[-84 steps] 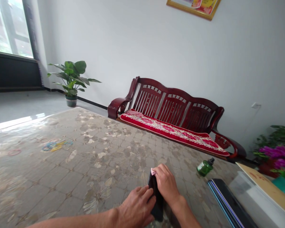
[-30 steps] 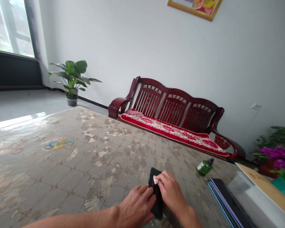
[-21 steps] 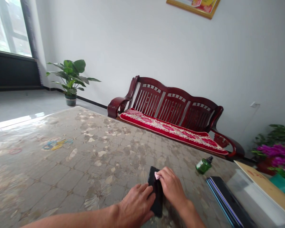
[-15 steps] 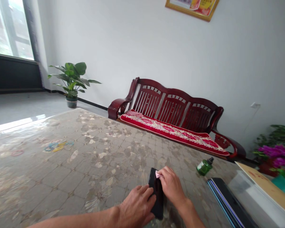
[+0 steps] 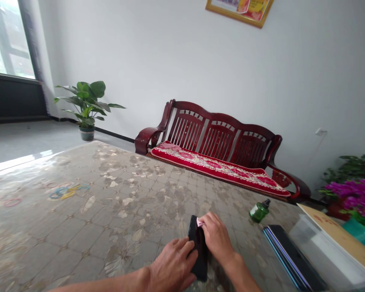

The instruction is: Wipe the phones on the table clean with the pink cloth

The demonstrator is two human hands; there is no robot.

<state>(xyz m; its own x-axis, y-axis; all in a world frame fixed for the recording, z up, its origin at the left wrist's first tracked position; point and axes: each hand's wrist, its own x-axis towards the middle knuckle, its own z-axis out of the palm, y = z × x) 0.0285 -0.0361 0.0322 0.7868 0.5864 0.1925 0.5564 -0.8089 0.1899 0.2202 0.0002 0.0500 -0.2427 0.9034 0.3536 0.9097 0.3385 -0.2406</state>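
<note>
A black smartphone (image 5: 202, 261) lies on the patterned table cover (image 5: 134, 219), its long side pointing away from me. My left hand (image 5: 173, 261) grips it along the left edge, fingers reaching over onto the dark face. Pinched in the fingers of my right hand (image 5: 216, 237) is a small pink cloth (image 5: 199, 222), touching the phone near its far end. Most of the cloth is hidden by the fingers. To the right of my right hand stands a green pump bottle (image 5: 259, 211) with a black top.
Stacked phones or tablets (image 5: 292, 255) lie at the right, beside a clear plastic box (image 5: 316, 239) with a tan board (image 5: 337, 235) on top. Coloured rubber bands (image 5: 65, 192) lie at left. Beyond the table stand a red wooden bench (image 5: 213, 134) and a potted plant (image 5: 88, 105).
The view has turned slightly to the right, so the surroundings sit a little further left. Both hands keep nearly the same places on the phone, the cloth still near its far end.
</note>
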